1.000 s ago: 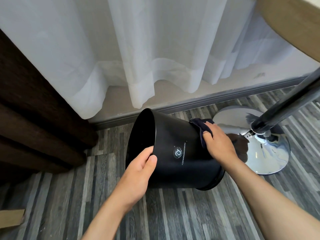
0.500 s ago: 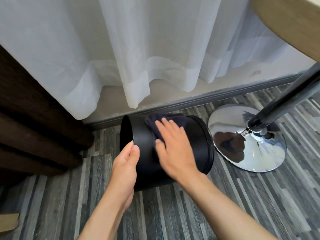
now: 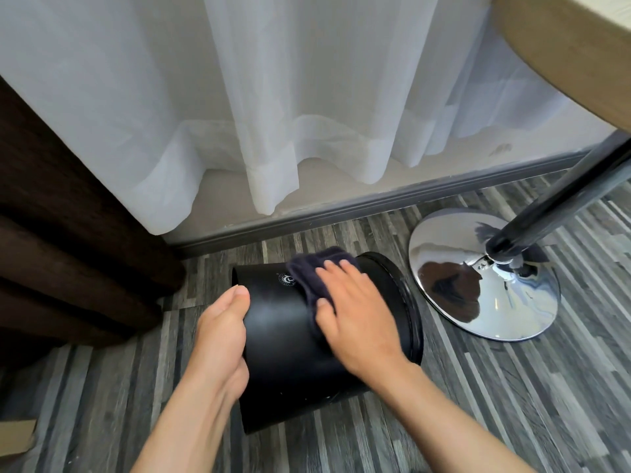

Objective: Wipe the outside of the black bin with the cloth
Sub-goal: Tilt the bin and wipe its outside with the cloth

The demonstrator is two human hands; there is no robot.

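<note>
Our left hand reached in from below, thumb up over the open rim, gripping the black bin at its left end. The bin lay on its side on the grey plank floor, mouth to the left, base toward the chrome pedestal base just beside it. Our right hand lay flat across the bin's upper side, fingers spread, pressing the dark cloth against the wall beside the small white logo. A white curtain hung behind.
</note>
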